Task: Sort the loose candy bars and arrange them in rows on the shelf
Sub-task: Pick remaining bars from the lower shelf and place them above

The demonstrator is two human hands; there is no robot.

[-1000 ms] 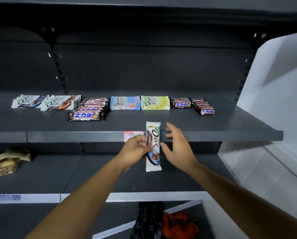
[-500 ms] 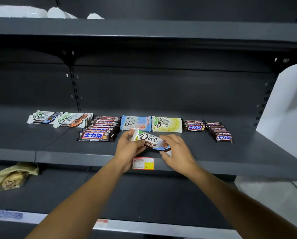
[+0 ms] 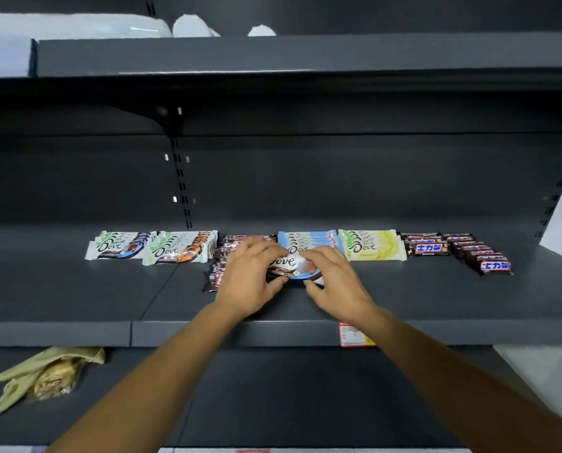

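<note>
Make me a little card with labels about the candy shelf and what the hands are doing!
Left hand: holds the Dove bar by its left end
Right hand: holds its right end
Bar's spot: in front of the blue Dove stack
Next stack rightward: yellow Dove stack
Lower shelf: crumpled bag

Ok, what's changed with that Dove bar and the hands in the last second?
The white-and-brown Dove bar, held upright at the shelf edge by the left hand earlier, now lies sideways over the dark grey metal shelf, in front of the light-blue Dove stack. The right hand, open beside it then, now grips it too. The sorted rows stayed put.
</note>
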